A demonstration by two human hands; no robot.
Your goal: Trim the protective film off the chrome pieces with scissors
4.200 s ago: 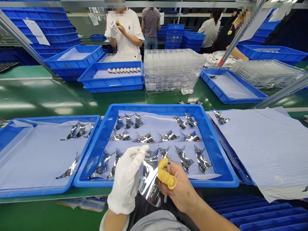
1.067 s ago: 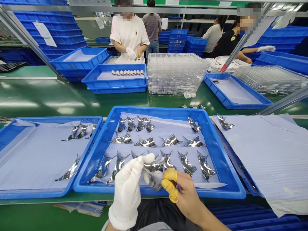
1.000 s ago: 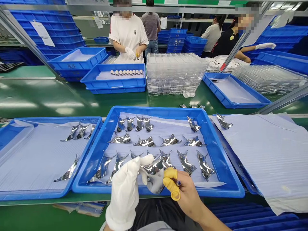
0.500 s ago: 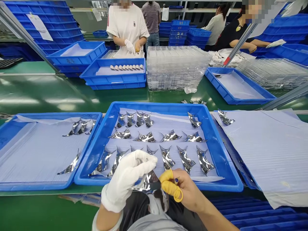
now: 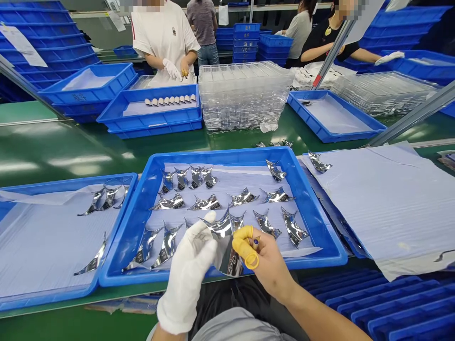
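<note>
Chrome piece (image 5: 223, 237), held by left hand (image 5: 186, 270), right hand (image 5: 266, 263) touching it, more in blue tray (image 5: 213, 153)

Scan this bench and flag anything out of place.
Several small shiny pieces lie loose on the green belt, just beyond the blue tray. The others sit in trays or on sheets, so these look stray.

The right hand (image 5: 266, 260) hides most of the small blue-tipped implement (image 5: 255, 244) it holds.
</note>
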